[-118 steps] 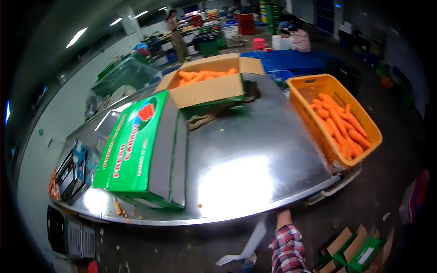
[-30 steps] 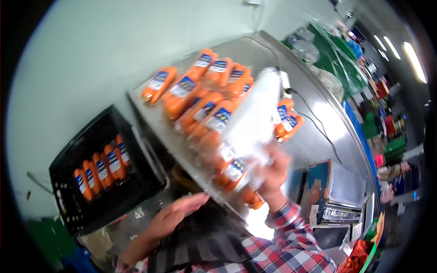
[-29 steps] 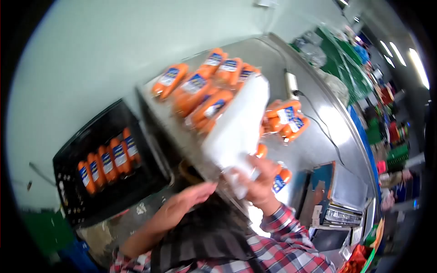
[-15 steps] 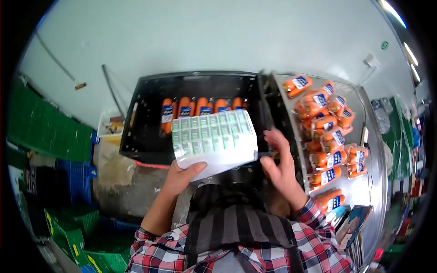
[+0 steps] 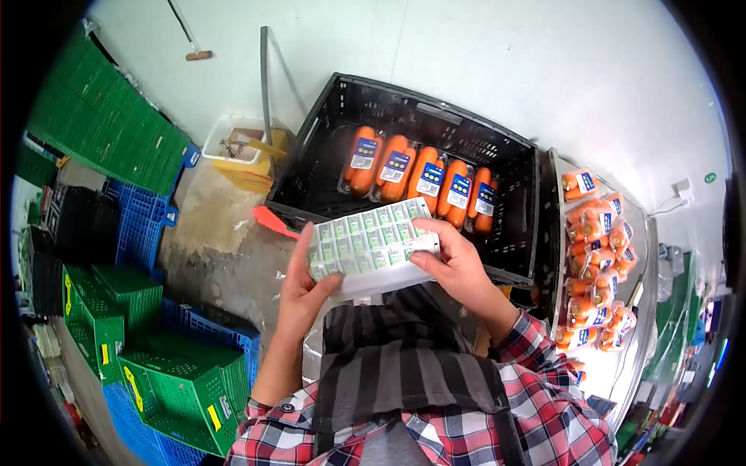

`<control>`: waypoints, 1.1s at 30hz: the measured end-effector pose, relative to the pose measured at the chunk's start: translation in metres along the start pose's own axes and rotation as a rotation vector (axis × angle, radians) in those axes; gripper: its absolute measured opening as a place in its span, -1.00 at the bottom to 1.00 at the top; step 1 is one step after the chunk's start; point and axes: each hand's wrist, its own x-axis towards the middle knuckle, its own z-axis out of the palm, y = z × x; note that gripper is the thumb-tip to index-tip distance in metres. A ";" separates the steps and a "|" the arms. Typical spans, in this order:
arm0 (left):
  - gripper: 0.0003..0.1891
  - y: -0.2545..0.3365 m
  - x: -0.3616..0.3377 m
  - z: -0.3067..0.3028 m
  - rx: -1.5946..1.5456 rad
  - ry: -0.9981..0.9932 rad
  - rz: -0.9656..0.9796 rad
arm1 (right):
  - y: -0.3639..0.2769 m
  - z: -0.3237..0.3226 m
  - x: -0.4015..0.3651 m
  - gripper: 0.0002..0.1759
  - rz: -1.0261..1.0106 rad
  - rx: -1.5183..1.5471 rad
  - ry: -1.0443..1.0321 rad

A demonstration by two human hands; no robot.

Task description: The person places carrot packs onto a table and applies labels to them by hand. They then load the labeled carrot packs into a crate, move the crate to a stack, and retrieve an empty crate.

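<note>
A white sheet of small green-printed labels is held in front of my body, at the near edge of a black crate. My left hand grips its left end, thumb on top. At the right end, my right hand pinches the sheet between thumb and fingers. Inside the crate, several clear packs of carrots with blue labels lie side by side in a row.
More carrot packs are heaped on a metal table at the right. Green crates and blue crates stand at the left. A yellow-and-white container and a red brush are beyond the floor patch.
The view has turned, showing more of the crate and its carrot packs. My right hand, apart from the sheet before, has closed on its right end.
</note>
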 end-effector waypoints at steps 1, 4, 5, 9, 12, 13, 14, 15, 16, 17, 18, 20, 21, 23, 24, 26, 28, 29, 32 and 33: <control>-0.29 -0.002 0.000 -0.007 0.000 -0.019 -0.041 | 0.001 -0.002 0.005 -0.69 0.029 -0.040 -0.019; -0.53 -0.006 0.005 -0.015 0.047 0.031 -0.154 | 0.007 -0.010 0.025 -0.81 -0.199 -0.321 -0.026; -0.61 -0.009 0.008 -0.019 0.100 0.051 -0.181 | 0.007 -0.013 0.033 -0.82 -0.311 -0.389 -0.005; -0.94 -0.006 0.026 -0.012 0.137 0.254 -0.142 | 0.020 -0.026 0.055 -0.84 -0.350 -0.322 -0.108; -0.93 -0.004 0.044 -0.011 0.165 0.308 -0.109 | 0.032 -0.030 0.068 -0.86 -0.349 -0.226 -0.123; -0.93 0.000 0.051 -0.007 0.207 0.318 -0.135 | 0.038 -0.037 0.075 -0.86 -0.257 -0.211 -0.251; -0.93 0.004 0.059 -0.004 0.247 0.324 -0.159 | 0.046 -0.043 0.081 -0.85 -0.169 -0.199 -0.378; -0.90 0.010 0.067 -0.001 0.358 0.305 -0.218 | 0.056 -0.046 0.089 -0.80 -0.209 -0.154 -0.342; -0.89 0.010 0.074 -0.001 0.429 0.290 -0.268 | 0.065 -0.048 0.096 -0.73 -0.241 -0.107 -0.304; -0.88 0.010 0.082 -0.002 0.524 0.260 -0.290 | 0.066 -0.057 0.104 -0.62 -0.098 -0.104 -0.383; -0.88 0.010 0.088 -0.002 0.619 0.227 -0.315 | 0.059 -0.061 0.111 -0.59 0.114 0.023 -0.437; -0.87 0.019 0.105 0.011 0.714 0.183 -0.363 | 0.057 -0.060 0.125 -0.61 0.079 -0.038 -0.548; -0.87 0.023 0.114 0.017 0.759 0.157 -0.374 | 0.058 -0.057 0.130 -0.62 0.014 -0.077 -0.589; -0.86 0.027 0.129 0.022 0.793 0.105 -0.376 | 0.061 -0.052 0.139 -0.66 -0.075 -0.168 -0.670; -0.86 0.029 0.137 0.023 0.807 0.078 -0.376 | 0.057 -0.051 0.145 -0.71 -0.032 -0.142 -0.702; -0.86 0.035 0.152 0.023 0.831 0.040 -0.381 | 0.055 -0.049 0.157 -0.78 0.049 -0.160 -0.740; -0.86 0.043 0.168 0.020 0.853 0.005 -0.383 | 0.054 -0.046 0.165 -0.82 0.087 -0.131 -0.675; -0.85 0.044 0.176 0.017 0.835 0.010 -0.384 | 0.054 -0.043 0.168 -0.84 0.104 -0.120 -0.646; -0.83 0.041 0.196 0.001 0.785 0.047 -0.437 | 0.057 -0.030 0.178 -0.89 0.066 -0.113 -0.522; -0.82 0.035 0.202 -0.012 0.774 0.069 -0.474 | 0.067 -0.022 0.179 -0.89 -0.053 -0.145 -0.430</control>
